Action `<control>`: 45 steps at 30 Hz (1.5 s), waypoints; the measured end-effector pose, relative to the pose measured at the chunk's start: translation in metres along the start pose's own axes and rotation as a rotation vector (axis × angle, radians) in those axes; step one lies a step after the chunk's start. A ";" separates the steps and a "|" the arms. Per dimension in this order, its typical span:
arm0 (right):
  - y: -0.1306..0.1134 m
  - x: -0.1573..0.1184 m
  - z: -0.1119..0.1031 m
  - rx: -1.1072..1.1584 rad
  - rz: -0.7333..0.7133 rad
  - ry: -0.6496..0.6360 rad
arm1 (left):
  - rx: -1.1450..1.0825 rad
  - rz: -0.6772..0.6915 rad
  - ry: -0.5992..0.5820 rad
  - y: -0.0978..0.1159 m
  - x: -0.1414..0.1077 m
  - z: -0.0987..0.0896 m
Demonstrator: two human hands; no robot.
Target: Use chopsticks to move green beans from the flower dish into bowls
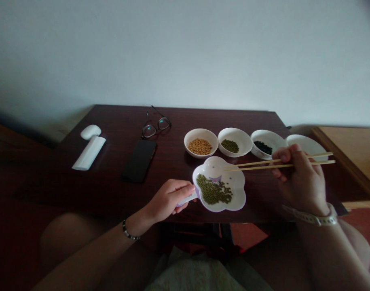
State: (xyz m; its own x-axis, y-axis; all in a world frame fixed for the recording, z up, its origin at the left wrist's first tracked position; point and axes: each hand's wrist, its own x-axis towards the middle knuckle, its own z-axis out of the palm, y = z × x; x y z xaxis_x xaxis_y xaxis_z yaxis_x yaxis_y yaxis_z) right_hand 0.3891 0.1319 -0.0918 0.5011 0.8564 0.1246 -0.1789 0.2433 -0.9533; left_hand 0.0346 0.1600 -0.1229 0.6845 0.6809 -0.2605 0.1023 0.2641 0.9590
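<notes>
My left hand [169, 197] is closed round the handle of a white flower-shaped dish [237, 184] with a purple rim. Green beans [213, 190] lie in its left and lower part. In my right hand [303, 178] is a pair of chopsticks [260, 165], their tips over the upper part of the dish. Behind the dish, side by side, are a bowl of yellow beans [199, 146], a bowl of green beans [230, 146] and a bowl of black beans [263, 147]. A further white bowl [303, 141] at the right is partly hidden by my right hand.
Eyeglasses [156, 127] and a dark phone [140, 161] lie on the dark wooden table [169, 161]. A white rounded object [90, 131] and a white oblong case [89, 152] are at the left. Beyond the right edge stands a light wooden surface [351, 145].
</notes>
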 end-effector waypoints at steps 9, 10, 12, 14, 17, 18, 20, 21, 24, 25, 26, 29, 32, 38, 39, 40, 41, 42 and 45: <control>0.012 -0.016 0.010 -0.118 0.130 -0.245 | -0.005 0.001 0.013 0.003 0.006 0.007; 0.013 -0.016 0.010 -0.118 0.139 -0.256 | -0.004 0.002 0.011 0.004 0.006 0.007; 0.014 -0.016 0.010 -0.123 0.153 -0.288 | -0.002 0.002 0.007 0.004 0.006 0.007; 0.016 -0.015 0.009 -0.129 0.166 -0.325 | 0.002 -0.001 0.003 0.004 0.006 0.008; 0.020 -0.015 0.009 -0.125 0.178 -0.329 | 0.007 -0.003 0.008 0.004 0.006 0.008; 0.021 -0.014 0.009 -0.118 0.179 -0.323 | 0.006 -0.003 0.013 0.004 0.007 0.008; 0.022 -0.014 0.010 -0.102 0.179 -0.317 | 0.008 -0.005 0.013 0.004 0.007 0.008; 0.023 -0.014 0.010 -0.093 0.178 -0.317 | 0.012 -0.009 0.010 0.005 0.007 0.008; 0.023 -0.014 0.010 -0.072 0.174 -0.305 | 0.019 -0.020 0.006 0.006 0.006 0.007; 0.023 -0.014 0.009 -0.070 0.175 -0.295 | 0.021 -0.022 0.008 0.006 0.005 0.007; 0.022 -0.014 0.009 -0.066 0.176 -0.282 | 0.024 -0.022 0.010 0.006 0.005 0.007; 0.021 -0.013 0.010 -0.033 0.191 -0.248 | 0.028 -0.015 0.010 0.006 0.004 0.007; 0.019 -0.012 0.011 -0.007 0.187 -0.229 | 0.014 -0.005 0.011 0.006 0.004 0.008; 0.017 -0.013 0.013 -0.050 0.193 -0.230 | 0.018 -0.013 0.019 0.008 0.004 0.009; 0.017 -0.013 0.012 -0.055 0.199 -0.232 | 0.022 -0.016 0.016 0.008 0.004 0.009; 0.018 -0.013 0.012 -0.061 0.200 -0.231 | 0.025 -0.019 0.015 0.008 0.004 0.009; 0.019 -0.013 0.012 -0.066 0.198 -0.228 | 0.025 -0.021 0.015 0.008 0.004 0.009; 0.019 -0.013 0.011 -0.067 0.194 -0.224 | 0.024 -0.022 0.015 0.007 0.004 0.009; 0.020 -0.013 0.011 -0.055 0.190 -0.220 | 0.019 -0.019 0.013 0.006 0.004 0.008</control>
State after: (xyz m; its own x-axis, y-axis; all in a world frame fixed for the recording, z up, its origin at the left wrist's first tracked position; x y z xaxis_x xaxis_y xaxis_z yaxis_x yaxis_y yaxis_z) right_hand 0.3698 0.1299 -0.1092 0.2660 0.9639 -0.0068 -0.2032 0.0492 -0.9779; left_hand 0.0443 0.1590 -0.1172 0.6727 0.6847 -0.2804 0.1295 0.2642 0.9557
